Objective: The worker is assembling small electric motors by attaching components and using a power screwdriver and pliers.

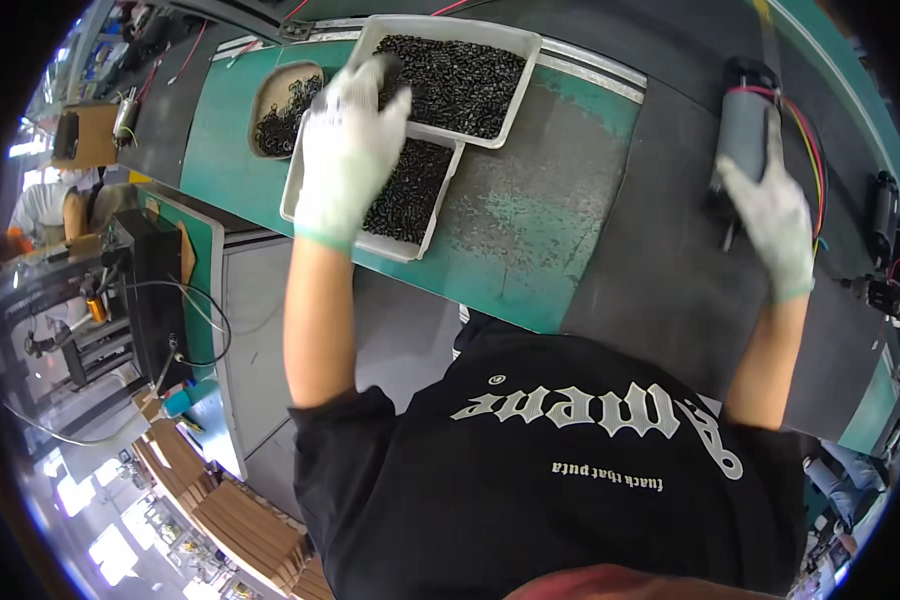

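My gloved left hand (350, 150) is over the white trays at the left, its fingertips at the left end of the larger tray (525, 85) of small black parts (450, 85). Something dark shows between its thumb and fingers, too blurred to name. Beneath the wrist lies a smaller white tray (440, 215) of black parts, partly hidden by the hand. My gloved right hand (773, 215) grips a grey cylindrical motor (745, 130) with a black end cap and coloured wires, thumb across its near end and a finger along its side.
A small tan tray (260, 140) of black rings sits left of the white trays. More motors lie at the bench's right edge, one being a dark motor (884, 210). A brown box (92, 135) and a small silver motor (126, 117) stand far left. Stacked cardboard (240, 525) is lower left.
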`<state>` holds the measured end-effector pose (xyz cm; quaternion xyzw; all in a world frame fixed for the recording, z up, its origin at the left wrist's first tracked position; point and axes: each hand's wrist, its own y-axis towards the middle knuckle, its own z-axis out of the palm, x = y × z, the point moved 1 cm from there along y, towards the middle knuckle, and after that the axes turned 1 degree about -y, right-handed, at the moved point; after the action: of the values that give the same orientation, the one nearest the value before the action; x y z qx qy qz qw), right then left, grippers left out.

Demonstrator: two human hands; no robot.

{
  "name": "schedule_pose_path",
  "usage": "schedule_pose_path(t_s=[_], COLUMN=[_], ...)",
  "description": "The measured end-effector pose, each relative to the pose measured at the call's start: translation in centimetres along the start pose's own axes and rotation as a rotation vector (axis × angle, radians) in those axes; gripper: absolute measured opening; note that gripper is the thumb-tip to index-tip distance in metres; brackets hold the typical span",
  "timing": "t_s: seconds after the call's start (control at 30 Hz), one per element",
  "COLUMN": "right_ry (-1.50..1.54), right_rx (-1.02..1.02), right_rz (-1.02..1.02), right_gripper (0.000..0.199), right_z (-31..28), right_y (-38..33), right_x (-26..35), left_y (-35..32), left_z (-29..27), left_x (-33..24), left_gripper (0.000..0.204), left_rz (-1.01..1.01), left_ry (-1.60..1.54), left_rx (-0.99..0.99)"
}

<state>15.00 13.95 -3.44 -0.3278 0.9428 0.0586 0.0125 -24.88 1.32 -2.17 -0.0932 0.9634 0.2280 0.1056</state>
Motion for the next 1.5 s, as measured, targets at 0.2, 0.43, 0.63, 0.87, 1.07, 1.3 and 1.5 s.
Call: schedule_pose_path(t_s=[0.2, 0.43, 0.63, 0.87, 1.07, 1.3, 1.5], right_ry=[0.585, 0.988, 0.415, 1.488, 1.006, 1.382, 1.597], right_rx=[0.106, 0.43, -1.38, -0.561, -0.369, -0.623, -0.573], right_rz=[0.71, 0.353, 0.626, 0.294, 0.427, 0.334, 0.224], right_gripper=[0.078, 0.063, 0.039, 0.04, 0.029, 0.043, 0.053], right_z=[-3.6, -8.9, -7.3, -4.6, -3.6, -5.3, -5.1], right_y=[-4.7, -11.2, -13.1, -12.1, -12.8, -16.8, -16.6], right_x=[6.8, -0.5, -13.7, -22.0, -22.2, -9.4, -0.7], left_y=[5.9, 6.5, 6.3, 6.8, 6.4, 7.1, 7.0], left_z=[6.5, 7.6, 7.0, 8.3, 8.4, 8.3, 8.5], left_x=[3.2, 3.2, 3.0, 2.6, 4.0, 3.2, 2.9], left_gripper=[0.028, 0.03, 0.027, 0.038, 0.034, 0.031, 0.035], left_rz=[0.146, 0.082, -0.021, -0.156, -0.148, -0.063, -0.095], left_ry=[0.155, 0.133, 0.045, 0.095, 0.073, 0.138, 0.142], left_rx=[0.206, 0.289, 0.252, 0.231, 0.255, 0.333, 0.376])
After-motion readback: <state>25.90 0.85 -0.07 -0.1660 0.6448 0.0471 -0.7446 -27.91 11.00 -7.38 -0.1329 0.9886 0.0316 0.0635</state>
